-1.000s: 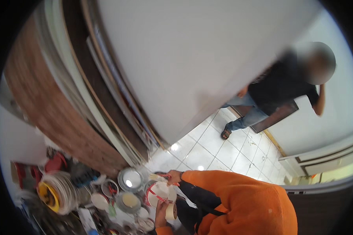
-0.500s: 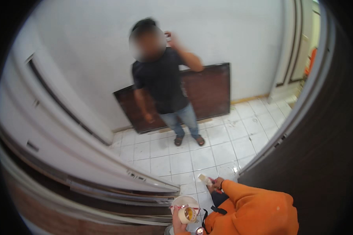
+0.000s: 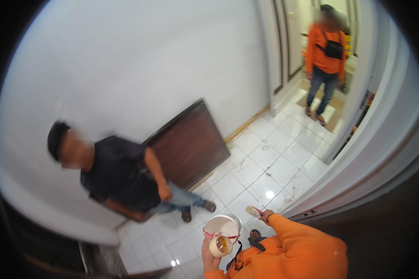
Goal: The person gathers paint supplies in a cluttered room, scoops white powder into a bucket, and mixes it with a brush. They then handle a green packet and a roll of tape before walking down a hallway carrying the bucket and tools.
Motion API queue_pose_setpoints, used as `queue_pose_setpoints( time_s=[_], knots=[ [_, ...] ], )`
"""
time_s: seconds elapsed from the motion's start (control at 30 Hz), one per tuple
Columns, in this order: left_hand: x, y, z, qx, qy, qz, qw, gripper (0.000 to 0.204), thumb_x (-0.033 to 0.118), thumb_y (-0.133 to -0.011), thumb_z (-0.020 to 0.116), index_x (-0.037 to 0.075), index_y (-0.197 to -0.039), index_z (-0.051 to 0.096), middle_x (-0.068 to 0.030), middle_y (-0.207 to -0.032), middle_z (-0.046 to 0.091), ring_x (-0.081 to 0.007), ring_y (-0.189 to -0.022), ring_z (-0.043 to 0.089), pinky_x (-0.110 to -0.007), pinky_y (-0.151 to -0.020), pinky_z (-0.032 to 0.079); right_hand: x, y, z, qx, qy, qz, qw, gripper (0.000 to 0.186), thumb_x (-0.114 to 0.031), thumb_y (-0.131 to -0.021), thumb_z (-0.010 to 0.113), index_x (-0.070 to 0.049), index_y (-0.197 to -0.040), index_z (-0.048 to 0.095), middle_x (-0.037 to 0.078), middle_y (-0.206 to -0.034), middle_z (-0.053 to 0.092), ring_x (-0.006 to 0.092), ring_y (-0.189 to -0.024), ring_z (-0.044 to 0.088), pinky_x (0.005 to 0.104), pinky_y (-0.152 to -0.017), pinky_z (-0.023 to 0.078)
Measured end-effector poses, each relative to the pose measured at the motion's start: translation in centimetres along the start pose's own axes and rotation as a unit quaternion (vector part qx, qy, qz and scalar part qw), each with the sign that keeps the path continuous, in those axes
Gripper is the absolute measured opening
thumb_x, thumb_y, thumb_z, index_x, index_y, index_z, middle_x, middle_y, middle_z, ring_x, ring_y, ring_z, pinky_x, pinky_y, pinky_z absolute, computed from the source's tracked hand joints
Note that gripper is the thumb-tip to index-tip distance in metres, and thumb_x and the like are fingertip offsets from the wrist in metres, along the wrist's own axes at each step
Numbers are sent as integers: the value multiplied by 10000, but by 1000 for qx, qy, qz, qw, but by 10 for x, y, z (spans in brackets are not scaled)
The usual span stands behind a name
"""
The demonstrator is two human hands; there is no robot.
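My left hand (image 3: 208,255) is closed around a thick roll of pale tape (image 3: 214,248) with a yellow inner core. Directly beyond the fingers is a white bucket (image 3: 222,223), pale inside, with a red strip along its near rim; I cannot tell whether the same hand also bears it. At the end of an orange sleeve, my right hand (image 3: 266,215) grips a paintbrush (image 3: 253,211) with a red handle. Its wide pale bristles point to the left, above the tiled floor. Part of the right hand's fingers is hidden.
A person in a dark shirt (image 3: 121,172) stands close at left. Another person in an orange top (image 3: 325,56) stands in the doorway at far right. A dark brown panel (image 3: 191,144) leans on the white wall. Door frames (image 3: 358,172) run along the right.
My view has swung right, bringing the doorway and the orange-topped person into sight. The dark-shirted person is now at left, with the raised arm lowered. Both hands keep their holds.
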State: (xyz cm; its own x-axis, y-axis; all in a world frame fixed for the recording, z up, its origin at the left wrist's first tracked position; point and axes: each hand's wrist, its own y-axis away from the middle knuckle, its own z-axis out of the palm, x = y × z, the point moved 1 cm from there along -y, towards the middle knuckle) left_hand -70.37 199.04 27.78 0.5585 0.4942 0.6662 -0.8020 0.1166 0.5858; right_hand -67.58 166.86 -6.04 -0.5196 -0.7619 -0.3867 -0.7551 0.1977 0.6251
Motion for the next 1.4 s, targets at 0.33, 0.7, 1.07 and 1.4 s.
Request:
queue_pose_setpoints(
  time_s=[0.33, 0.7, 1.07, 1.4],
  knots=[
    [97, -191, 204, -173, -86, -76, 978, 437, 367, -1026, 479, 49, -1323, 521, -156, -1150, 663, -266, -1026, 619, -467, -843, 534, -28, -96, -78, -57, -78, 145, 985, 671, -623, -696, 780, -83, -1092, 748, 177, -1053, 734, 333, -982, 710, 413, -869, 555],
    [113, -393, 369, -307, -273, -264, 873, 348, 287, -1026, 546, 3, -1227, 552, -180, -1128, 668, -291, -995, 680, -429, -863, 578, 48, -40, -130, 23, -539, 388, 747, 371, -374, -923, 700, -34, -1067, 675, 108, -748, 708, 220, -617, 680, 391, -566, 563],
    [60, -545, 547, -381, -386, -335, 771, 407, 308, -1043, 511, 14, -1325, 501, -109, -1130, 651, -217, -1001, 664, -353, -882, 556, 38, -120, -118, 95, -507, 438, 736, 830, -373, -917, 671, -228, -1583, 198, 213, -891, 695, 328, -754, 693, 478, -632, 554],
    [47, -632, 719, -356, -399, -313, 785, 404, 333, -1003, 569, 14, -1250, 543, -133, -1076, 676, -242, -938, 688, -382, -830, 576, 103, -277, -281, 113, -459, 373, 798, 745, -449, -926, 567, -146, -1550, 295, 261, -997, 707, 410, -841, 701, 497, -731, 553]
  ],
)
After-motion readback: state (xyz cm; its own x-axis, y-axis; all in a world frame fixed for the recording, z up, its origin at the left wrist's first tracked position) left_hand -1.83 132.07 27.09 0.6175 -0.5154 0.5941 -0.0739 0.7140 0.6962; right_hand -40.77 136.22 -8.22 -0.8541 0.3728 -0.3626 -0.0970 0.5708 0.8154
